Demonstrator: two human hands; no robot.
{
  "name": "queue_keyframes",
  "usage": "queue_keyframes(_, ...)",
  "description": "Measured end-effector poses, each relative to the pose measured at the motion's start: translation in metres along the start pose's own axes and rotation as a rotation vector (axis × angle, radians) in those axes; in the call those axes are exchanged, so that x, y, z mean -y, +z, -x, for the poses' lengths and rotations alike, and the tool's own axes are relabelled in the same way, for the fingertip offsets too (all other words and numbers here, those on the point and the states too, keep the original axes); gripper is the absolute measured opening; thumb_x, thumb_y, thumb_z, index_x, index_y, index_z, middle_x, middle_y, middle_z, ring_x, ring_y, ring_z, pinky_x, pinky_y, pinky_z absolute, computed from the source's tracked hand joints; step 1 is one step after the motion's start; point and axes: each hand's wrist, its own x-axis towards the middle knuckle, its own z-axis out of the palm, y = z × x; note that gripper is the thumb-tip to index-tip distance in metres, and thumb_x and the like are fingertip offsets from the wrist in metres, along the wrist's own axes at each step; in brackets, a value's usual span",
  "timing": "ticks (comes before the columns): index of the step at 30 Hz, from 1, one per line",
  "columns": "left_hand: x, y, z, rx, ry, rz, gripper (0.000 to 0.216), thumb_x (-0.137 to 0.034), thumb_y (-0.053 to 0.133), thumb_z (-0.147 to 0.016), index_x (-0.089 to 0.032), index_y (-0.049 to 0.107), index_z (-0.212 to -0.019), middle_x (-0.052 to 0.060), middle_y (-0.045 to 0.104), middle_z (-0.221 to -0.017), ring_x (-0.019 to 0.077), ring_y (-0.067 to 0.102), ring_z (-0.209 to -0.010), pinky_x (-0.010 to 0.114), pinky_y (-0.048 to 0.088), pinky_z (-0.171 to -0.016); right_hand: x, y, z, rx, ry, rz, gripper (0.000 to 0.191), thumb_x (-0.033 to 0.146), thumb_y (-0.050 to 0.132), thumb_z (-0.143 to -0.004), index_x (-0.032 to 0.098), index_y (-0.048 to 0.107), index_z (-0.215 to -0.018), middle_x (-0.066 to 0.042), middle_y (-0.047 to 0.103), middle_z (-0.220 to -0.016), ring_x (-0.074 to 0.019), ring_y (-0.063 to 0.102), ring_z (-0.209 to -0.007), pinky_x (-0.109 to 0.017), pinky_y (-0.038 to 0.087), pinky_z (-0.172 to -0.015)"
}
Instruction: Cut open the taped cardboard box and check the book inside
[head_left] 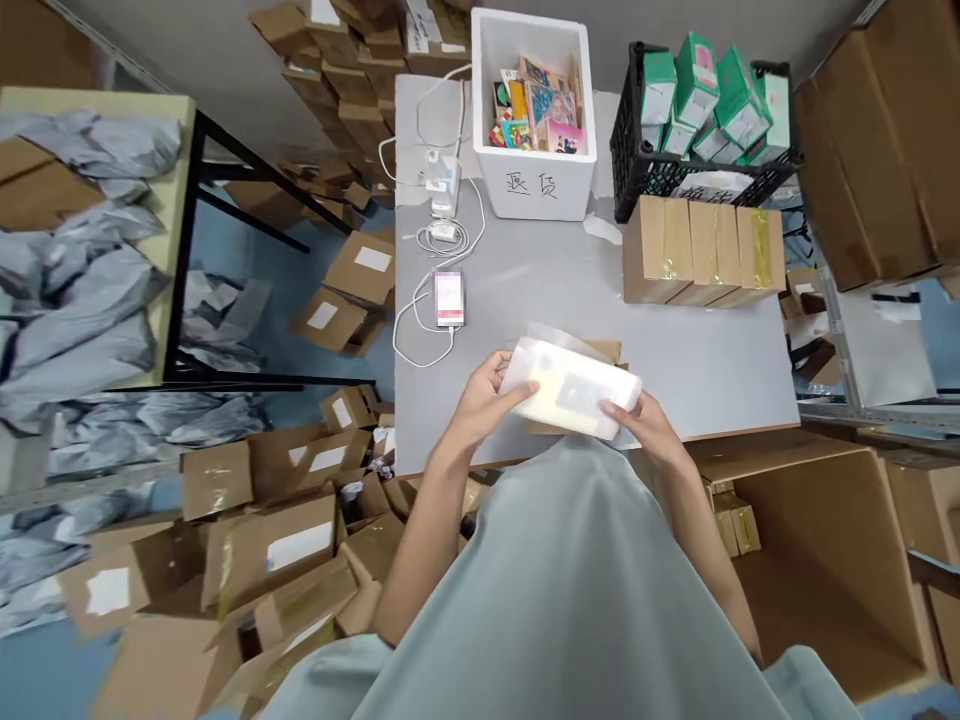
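Note:
Between both hands, above the front of the grey table (540,280), I hold a flat packet in translucent white wrapping (574,390). Something pale yellow with a darker patch shows through the wrap. My left hand (487,400) is closed on its left end, thumb on top. At the right end, my right hand (645,425) grips it the same way, thumb on the upper face. Partly hidden beneath the packet lies a piece of brown cardboard (606,350); I cannot tell whether it is a box.
A white foam box (536,190) of colourful packets and a black crate (637,180) of green boxes stand at the back. Cardboard boxes (697,250) line the right. A phone (450,298) on a cable lies left. Below right is an open carton (817,560).

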Motion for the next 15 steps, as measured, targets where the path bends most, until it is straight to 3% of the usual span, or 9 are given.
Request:
queue_keyframes(4, 0.003, -0.006, 0.004, 0.02, -0.022, 0.118, 0.057, -0.05, 0.097, -0.07, -0.024, 0.067, -0.111, 0.002, 0.08, -0.093, 0.0232, 0.074, -0.081, 0.03, 0.057, -0.07, -0.001, 0.028, 0.008, -0.061, 0.018, -0.065, 0.061, 0.057, 0.1, -0.076, 0.023, 0.082, -0.122, -0.009, 0.085, -0.129, -0.0346, 0.08, -0.119, -0.05, 0.066, -0.107)
queue_keyframes(10, 0.012, -0.027, 0.009, 0.075, -0.043, 0.223, 0.062, -0.053, 0.098, -0.072, -0.024, 0.068, -0.118, 0.003, 0.082, -0.098, 0.025, 0.077, -0.086, 0.031, 0.058, -0.071, -0.02, 0.052, 0.024, -0.156, -0.039, -0.148, 0.065, 0.057, 0.098, -0.077, 0.025, 0.077, -0.129, -0.009, 0.084, -0.134, -0.0344, 0.079, -0.125, -0.049, 0.067, -0.109)
queue_keyframes(15, 0.023, -0.028, 0.01, 0.145, 0.034, 0.445, 0.077, -0.052, 0.095, -0.077, -0.026, 0.068, -0.144, 0.01, 0.081, -0.134, 0.0312, 0.075, -0.127, 0.039, 0.063, -0.102, -0.029, 0.078, 0.043, -0.258, -0.08, -0.194, 0.067, 0.055, 0.095, -0.08, 0.027, 0.073, -0.136, -0.01, 0.08, -0.143, -0.0339, 0.076, -0.133, -0.05, 0.065, -0.111)
